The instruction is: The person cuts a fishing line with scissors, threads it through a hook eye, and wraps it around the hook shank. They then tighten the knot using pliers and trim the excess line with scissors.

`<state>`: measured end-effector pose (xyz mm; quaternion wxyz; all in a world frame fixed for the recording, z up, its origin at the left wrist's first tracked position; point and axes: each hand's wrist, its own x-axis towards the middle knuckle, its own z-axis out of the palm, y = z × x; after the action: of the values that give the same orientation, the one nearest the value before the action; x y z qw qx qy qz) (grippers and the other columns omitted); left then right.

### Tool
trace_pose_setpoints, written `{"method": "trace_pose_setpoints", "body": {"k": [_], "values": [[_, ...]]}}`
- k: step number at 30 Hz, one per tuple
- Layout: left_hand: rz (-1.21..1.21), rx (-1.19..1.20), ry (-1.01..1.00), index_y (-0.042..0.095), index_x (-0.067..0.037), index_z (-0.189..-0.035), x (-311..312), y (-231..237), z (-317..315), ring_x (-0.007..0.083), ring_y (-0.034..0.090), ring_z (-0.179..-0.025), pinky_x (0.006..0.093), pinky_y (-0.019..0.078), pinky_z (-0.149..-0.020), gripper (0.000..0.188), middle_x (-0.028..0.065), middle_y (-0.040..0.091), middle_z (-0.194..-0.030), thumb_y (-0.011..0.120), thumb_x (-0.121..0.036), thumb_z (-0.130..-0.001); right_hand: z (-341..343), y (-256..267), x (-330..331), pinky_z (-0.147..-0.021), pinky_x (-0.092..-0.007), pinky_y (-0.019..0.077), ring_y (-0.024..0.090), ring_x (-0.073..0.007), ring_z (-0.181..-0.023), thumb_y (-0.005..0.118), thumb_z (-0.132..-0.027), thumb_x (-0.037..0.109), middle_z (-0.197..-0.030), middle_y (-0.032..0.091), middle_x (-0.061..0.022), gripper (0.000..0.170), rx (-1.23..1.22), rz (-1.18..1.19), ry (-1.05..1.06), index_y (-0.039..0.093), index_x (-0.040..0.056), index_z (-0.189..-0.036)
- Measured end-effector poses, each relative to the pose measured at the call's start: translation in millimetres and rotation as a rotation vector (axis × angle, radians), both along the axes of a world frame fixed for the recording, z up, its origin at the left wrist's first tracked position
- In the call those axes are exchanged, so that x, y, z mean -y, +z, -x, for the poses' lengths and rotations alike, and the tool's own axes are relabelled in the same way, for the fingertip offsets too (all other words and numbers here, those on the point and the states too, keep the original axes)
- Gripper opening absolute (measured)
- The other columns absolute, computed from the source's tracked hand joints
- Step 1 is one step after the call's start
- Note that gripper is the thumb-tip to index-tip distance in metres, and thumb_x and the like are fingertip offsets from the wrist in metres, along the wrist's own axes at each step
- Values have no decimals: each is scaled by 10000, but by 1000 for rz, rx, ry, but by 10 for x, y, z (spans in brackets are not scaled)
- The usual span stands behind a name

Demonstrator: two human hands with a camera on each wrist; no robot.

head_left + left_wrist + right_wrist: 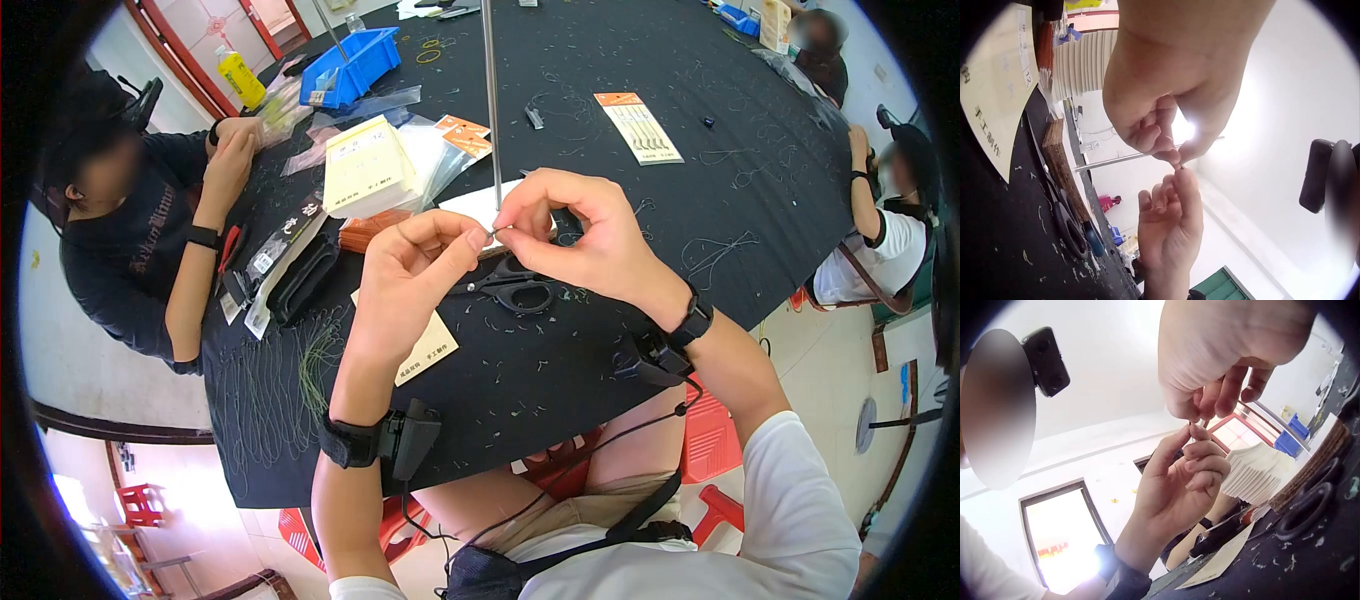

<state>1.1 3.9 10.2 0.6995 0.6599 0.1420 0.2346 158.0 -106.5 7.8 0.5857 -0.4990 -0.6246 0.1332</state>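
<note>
In the head view the left hand (415, 270) and right hand (590, 235) meet fingertip to fingertip beside an upright metal rod (491, 100). Each hand pinches a tiny dark item (493, 233) between thumb and forefinger; it is too small to make out. In the left wrist view the left hand (1172, 81) is above and the right hand (1169, 231) below, tips nearly touching. Under the hands lie black scissors (515, 288) and a block with a white top (478, 207).
A stack of cream cards (370, 170), a blue bin (352, 68) and a hook packet (638, 128) lie on the black tablecloth (600, 400). Green threads (320, 360) hang at the left edge. People sit at the left (120, 210) and right (880, 220).
</note>
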Motion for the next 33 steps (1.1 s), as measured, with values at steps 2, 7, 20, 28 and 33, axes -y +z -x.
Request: {"method": "trace_pose_setpoints", "body": {"k": [2,7,20,28,33], "values": [[-3,-8,14,621,18,-909,15,10,-3,42,518,-732,182,416,-648,119,4,595,-807,608,-86,-852,6,12,7,-498,-191,388,485,-35,-540,655,-743,41,-614,542,30,89,-1,5,-2,611,55,-819],[-83,1,40,619,18,-885,52,34,-11,41,538,-720,174,424,-652,99,14,613,-800,606,-75,-851,-2,10,7,-489,-192,388,491,-42,-525,660,-736,37,-612,539,26,101,44,9,2,610,64,-820],[-95,-44,133,623,31,-890,65,24,-24,40,535,-718,182,423,-649,117,19,613,-793,600,-78,-852,15,-24,10,-468,-191,375,475,-51,-486,653,-729,20,-572,503,15,113,122,-61,6,592,61,-815],[-147,-17,147,626,-15,-878,87,19,-35,7,407,-575,155,278,-503,130,-50,520,-672,591,-139,-860,10,-5,1,-465,-183,368,471,-33,-503,644,-747,42,-580,513,28,105,52,-10,-51,615,52,-848],[-128,-11,125,626,-15,-881,88,31,-28,12,416,-583,154,286,-506,138,-45,523,-673,594,-147,-861,-9,-22,-10,-465,-186,368,474,-37,-506,647,-747,43,-585,521,22,94,20,-17,-32,620,50,-837]]}}
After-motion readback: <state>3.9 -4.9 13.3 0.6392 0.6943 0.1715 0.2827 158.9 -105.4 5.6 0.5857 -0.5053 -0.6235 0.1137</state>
